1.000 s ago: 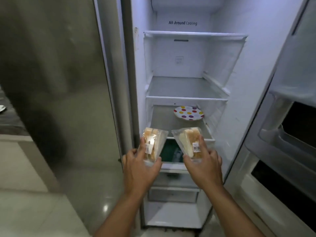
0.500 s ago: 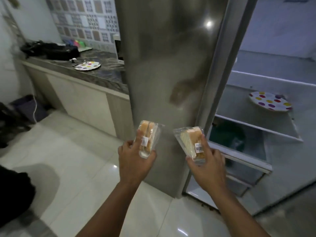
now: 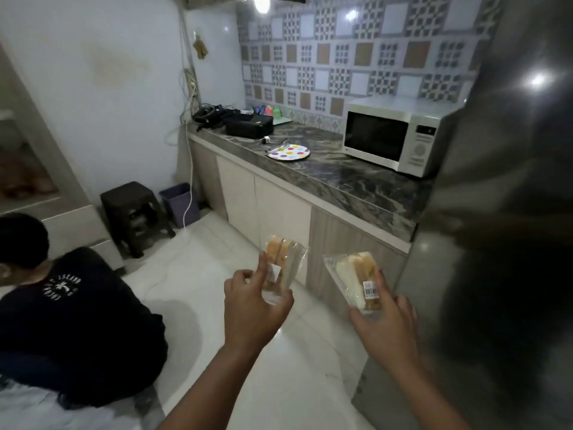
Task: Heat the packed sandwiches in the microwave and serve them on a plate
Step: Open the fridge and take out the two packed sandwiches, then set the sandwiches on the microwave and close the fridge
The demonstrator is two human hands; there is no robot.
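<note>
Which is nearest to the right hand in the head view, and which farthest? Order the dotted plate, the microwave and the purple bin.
From the right hand:
1. Microwave, on the counter, up ahead.
2. Dotted plate, on the counter, left of the microwave.
3. Purple bin, on the floor, far left.
</note>
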